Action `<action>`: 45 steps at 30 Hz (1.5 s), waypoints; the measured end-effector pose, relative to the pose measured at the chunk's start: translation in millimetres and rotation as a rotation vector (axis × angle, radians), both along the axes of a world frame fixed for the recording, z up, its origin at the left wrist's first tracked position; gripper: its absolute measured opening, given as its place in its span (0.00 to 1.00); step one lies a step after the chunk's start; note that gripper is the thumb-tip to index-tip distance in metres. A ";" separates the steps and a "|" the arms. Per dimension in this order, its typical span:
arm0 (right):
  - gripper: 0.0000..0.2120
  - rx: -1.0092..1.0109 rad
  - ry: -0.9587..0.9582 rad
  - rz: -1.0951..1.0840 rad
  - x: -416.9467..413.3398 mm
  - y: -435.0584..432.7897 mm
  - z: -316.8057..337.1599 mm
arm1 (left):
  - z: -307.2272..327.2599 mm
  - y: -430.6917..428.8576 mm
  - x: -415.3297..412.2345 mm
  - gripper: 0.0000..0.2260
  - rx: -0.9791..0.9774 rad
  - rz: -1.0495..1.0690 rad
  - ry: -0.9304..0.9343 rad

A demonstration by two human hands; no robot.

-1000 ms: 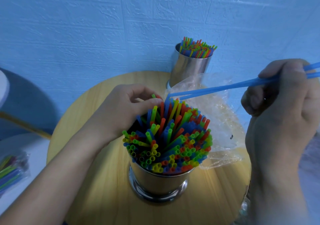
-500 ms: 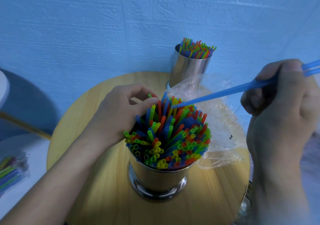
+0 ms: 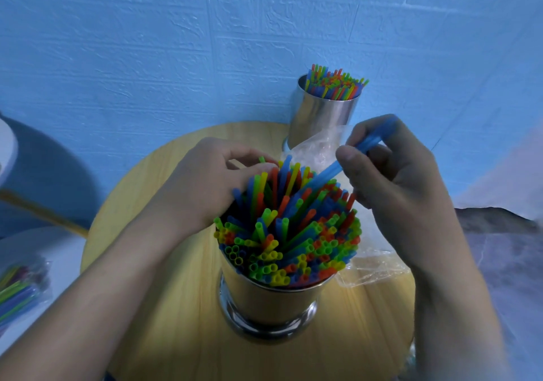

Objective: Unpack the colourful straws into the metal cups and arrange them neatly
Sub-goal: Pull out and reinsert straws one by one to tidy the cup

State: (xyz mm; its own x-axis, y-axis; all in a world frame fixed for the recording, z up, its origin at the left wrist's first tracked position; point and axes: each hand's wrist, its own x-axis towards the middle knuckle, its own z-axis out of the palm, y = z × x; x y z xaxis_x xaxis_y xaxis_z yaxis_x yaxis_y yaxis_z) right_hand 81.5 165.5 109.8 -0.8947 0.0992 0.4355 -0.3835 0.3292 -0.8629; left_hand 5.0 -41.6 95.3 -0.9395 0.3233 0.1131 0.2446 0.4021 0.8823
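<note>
DESK: What lay left of the near metal cup (image 3: 270, 301)?

PHOTOGRAPHER: Far to its left, at the frame's edge, a packet of straws (image 3: 17, 289) lay blurred on a pale surface (image 3: 53, 245); the cup itself stood upright on a round wooden table (image 3: 176, 307); a blue wall (image 3: 147, 57) rose behind it.

DESK: And the hands?

PHOTOGRAPHER: The left hand (image 3: 205, 186) came in from the cup's left; its fingers were curled round the far-left part of the packed straws (image 3: 293, 233), with the thumb laid across their tops; it held them aside, so a dark gap showed just inside the cup's left rim; the straws, red, orange, yellow, green and blue, stood on end in the cup, fanned and leaning, their tips above the rim.

DESK: To the cup's right?

PHOTOGRAPHER: Above the cup's far right edge, the right hand (image 3: 390, 180) pinched a blue straw (image 3: 329, 172) between thumb and fingers; its lower end slanted down among the packed straws; whether it was one straw or two could not be made out; a crumpled clear plastic bag (image 3: 376, 266) lay on the table just beside the cup's right side; behind the cup and to its right, a second metal cup (image 3: 323, 119) stood upright near the wall, filled with more straws (image 3: 335, 85).
</note>
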 end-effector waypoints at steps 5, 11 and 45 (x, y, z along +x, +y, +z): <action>0.15 -0.082 0.012 -0.005 -2.4 -0.2 -4.7 | 6.3 1.9 -1.7 0.03 -0.023 -0.001 0.031; 0.09 0.045 -0.026 0.047 -2.7 3.2 -6.4 | 17.7 1.0 -5.1 0.03 -0.114 -0.046 0.049; 0.12 0.159 0.015 0.043 -1.4 0.6 -6.7 | 21.5 1.2 -5.8 0.05 0.369 -0.032 0.366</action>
State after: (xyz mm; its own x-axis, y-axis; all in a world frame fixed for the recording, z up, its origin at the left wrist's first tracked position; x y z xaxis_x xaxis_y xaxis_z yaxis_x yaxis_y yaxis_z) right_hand 80.1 166.1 103.0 -0.8898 -0.0101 0.4562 -0.4127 0.4442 -0.7952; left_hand -0.8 -40.3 116.8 -0.8072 0.2282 0.5444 0.5711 0.0681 0.8181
